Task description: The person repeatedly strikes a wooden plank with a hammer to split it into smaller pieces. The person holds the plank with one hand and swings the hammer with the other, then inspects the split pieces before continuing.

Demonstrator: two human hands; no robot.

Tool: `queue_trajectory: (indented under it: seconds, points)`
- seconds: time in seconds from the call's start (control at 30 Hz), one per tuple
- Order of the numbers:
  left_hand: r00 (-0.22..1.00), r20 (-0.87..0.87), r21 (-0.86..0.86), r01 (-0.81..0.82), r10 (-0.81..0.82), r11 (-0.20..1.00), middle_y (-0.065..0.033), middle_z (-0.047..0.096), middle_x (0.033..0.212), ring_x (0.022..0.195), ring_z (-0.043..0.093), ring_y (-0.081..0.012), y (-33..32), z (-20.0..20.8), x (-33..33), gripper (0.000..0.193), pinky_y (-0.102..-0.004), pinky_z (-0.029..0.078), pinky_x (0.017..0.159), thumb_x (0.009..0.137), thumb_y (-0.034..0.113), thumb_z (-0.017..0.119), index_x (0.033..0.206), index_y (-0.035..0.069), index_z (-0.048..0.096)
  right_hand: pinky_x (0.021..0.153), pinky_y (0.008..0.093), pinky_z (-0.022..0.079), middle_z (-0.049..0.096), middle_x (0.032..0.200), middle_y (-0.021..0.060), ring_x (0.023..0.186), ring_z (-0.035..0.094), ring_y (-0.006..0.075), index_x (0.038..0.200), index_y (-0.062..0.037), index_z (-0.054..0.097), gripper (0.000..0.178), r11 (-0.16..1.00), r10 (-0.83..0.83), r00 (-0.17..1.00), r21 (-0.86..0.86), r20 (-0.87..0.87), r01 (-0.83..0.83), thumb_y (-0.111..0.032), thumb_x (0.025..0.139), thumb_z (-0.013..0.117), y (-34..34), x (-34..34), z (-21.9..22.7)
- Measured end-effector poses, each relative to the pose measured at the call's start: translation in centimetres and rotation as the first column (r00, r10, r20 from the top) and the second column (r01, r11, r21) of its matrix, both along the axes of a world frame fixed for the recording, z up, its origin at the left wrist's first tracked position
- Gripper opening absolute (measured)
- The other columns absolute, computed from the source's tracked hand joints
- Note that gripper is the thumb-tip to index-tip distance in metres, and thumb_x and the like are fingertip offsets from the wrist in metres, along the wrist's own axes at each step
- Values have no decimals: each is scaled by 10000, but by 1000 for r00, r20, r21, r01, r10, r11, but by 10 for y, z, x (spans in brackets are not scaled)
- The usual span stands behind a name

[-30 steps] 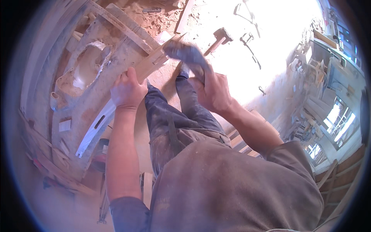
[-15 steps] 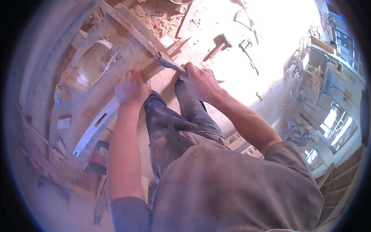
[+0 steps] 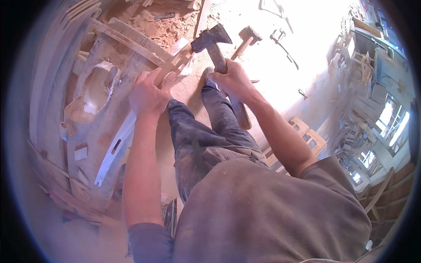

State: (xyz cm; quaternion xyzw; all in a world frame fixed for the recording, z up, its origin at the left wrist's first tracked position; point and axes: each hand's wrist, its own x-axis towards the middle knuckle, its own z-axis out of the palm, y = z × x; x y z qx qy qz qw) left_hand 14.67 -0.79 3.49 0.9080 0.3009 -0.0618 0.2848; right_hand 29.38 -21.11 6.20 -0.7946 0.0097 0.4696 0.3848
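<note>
My left hand (image 3: 150,94) is closed around a pale wooden piece (image 3: 177,61) with slots cut in its far end. It holds the piece at the edge of the wooden bench. In my right hand (image 3: 234,79) is a hatchet (image 3: 214,38), gripped partway along its wooden handle (image 3: 241,115). The dark head lies broad side up, its flared blade pointing right. The blunt end is at the far tip of the wooden piece; whether they touch I cannot tell.
On the bench (image 3: 120,90) stand a hollow rough-rimmed container (image 3: 98,90) and a pale slotted board (image 3: 115,151). A mallet (image 3: 250,35) and metal clamps (image 3: 284,48) lie on the bright floor. Wood shavings (image 3: 184,24) are heaped beyond. Wooden frames (image 3: 307,136) stand right of my legs.
The hatchet has turned from nearly edge-on to broad side up, and its head has moved farther away and right. My left hand still holds the wooden piece, now tilted differently.
</note>
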Motion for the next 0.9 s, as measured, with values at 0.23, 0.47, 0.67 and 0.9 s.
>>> queue_trajectory:
  seconds: [0.23,0.47,0.67,0.9]
  points:
    - [994,103,6,32,-32,999,-97,759,1134,1101,663,-325,3,-11,-7,457,-429,532,959,970,474,716,1167,69,792,453,327,488,663,712,104,508,627,167,966,35,635,151,830,-547,820,237,169,504,-113,982,657,-9,29,4]
    - [984,175,15,29,-31,999,-78,778,1109,1052,680,-313,3,-15,-9,405,-422,559,922,933,424,747,1097,58,800,484,313,500,669,810,106,571,622,160,1037,6,609,101,998,-61,998,-35,-8,61,-70,976,635,-4,24,-2]
    - [978,196,16,71,-73,997,-95,780,1136,1099,678,-320,6,-19,-3,395,-425,557,950,932,406,755,1097,50,801,696,440,567,675,836,187,758,687,314,1009,46,584,134,992,-115,972,-29,203,124,-74,959,615,-17,8,-30]
    - [977,206,11,48,-50,999,-101,778,1163,1123,674,-331,8,-18,-8,408,-430,551,974,937,420,746,1098,48,803,420,285,462,654,719,108,506,598,130,991,32,583,92,916,-381,912,197,155,349,-54,988,617,-3,16,9]
